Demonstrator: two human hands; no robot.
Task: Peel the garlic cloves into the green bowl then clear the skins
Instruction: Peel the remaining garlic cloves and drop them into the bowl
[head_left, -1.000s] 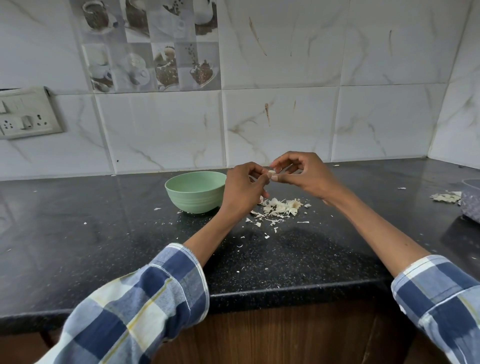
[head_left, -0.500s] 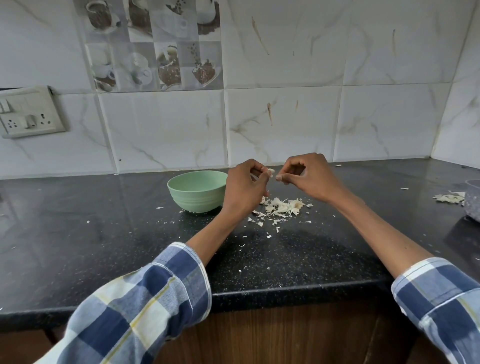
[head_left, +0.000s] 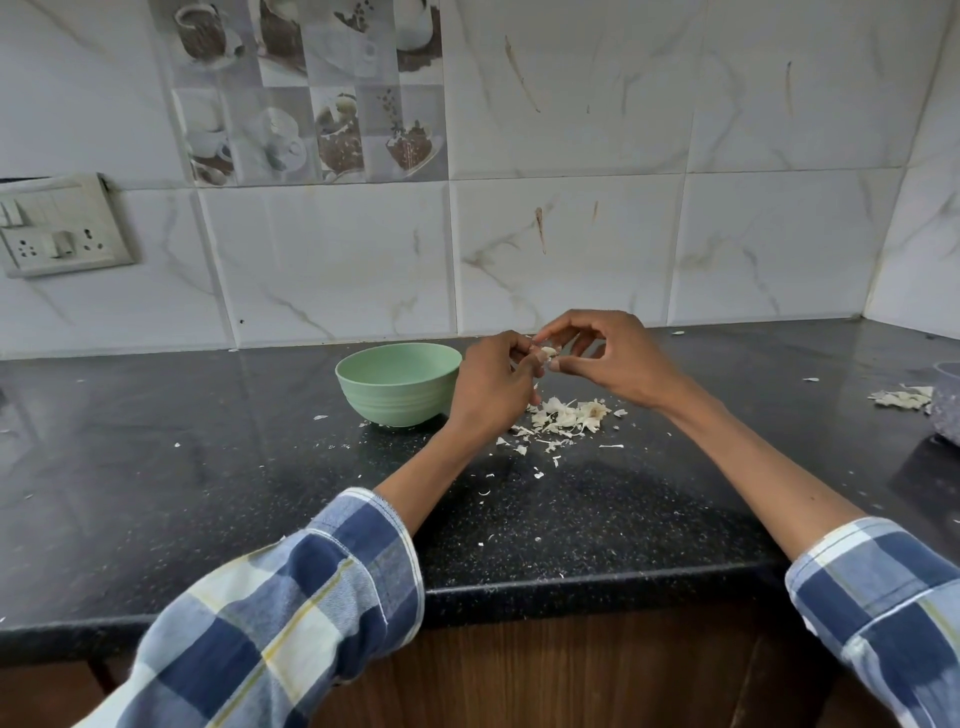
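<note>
Left hand: I saw the left hand (head_left: 491, 387) raised above the counter, fingers curled, pinching one side of a small pale garlic clove (head_left: 547, 353).
Right hand: the right hand (head_left: 610, 358) met it from the other side, thumb and forefinger pinching the same clove, the remaining fingers arched above it.
Garlic clove: it was held in the air between both hands, just right of the bowl and above the skin heap; I could not tell how much skin remained on it.
Bowl: a round, ribbed, pale green plastic bowl (head_left: 399, 384) stood upright on the counter, just left of the left hand; I could not see its bottom, so its contents went unrecorded.
Skins: a loose heap of papery off-white garlic skins (head_left: 567, 417) lay on the counter below the hands, with stray flakes scattered around.
Second heap: further pale skins (head_left: 901, 398) lay at the far right, beside a speckled grey container (head_left: 948, 405) cut off by the frame edge; I could not see inside it.
Surface: a black speckled stone countertop (head_left: 208, 478).
</note>
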